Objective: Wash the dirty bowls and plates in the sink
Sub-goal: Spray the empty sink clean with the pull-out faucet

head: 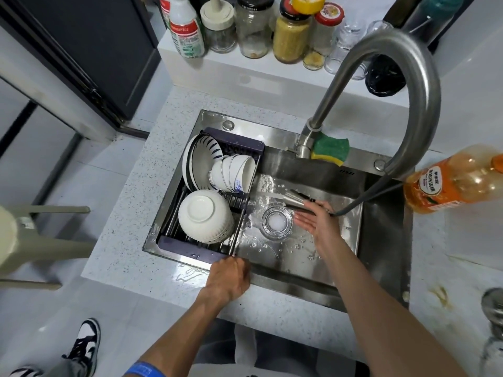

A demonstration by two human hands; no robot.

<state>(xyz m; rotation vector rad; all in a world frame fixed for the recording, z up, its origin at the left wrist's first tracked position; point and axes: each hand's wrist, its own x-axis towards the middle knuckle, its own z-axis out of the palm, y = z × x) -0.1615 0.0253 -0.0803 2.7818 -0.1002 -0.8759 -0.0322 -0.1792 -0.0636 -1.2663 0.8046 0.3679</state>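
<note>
The right hand [317, 221] reaches into the steel sink [381, 229] and holds the pull-out spray head [295, 199] between thumb and fingers, its hose trailing off to the right; the other fingers lie fairly straight beside the drain strainer [277, 220], which sits on the wet sink floor with white foam in its middle. A thin stream runs from the spray head toward the left, across the wet basin. The left hand [228, 278] rests on the near rim of the sink with its fingers curled over the edge, just at the corner of the drying rack [190, 244] — whether it grips the rack's rod or only the rim cannot be told. The rack fills the left part of the sink and carries the dishes: a white bowl [202, 214] turned upside down at the near end, a stack of small bowls [234, 174] lying on their side behind it, and plates [200, 159] standing on edge at the far end, one with blue stripes. The tall curved tap [408, 77] arches over the basin, and a green and yellow sponge [330, 148] leans at its base. An orange bottle [451, 179] stands at the right — jars and bottles [253, 25] line the shelf behind.
</note>
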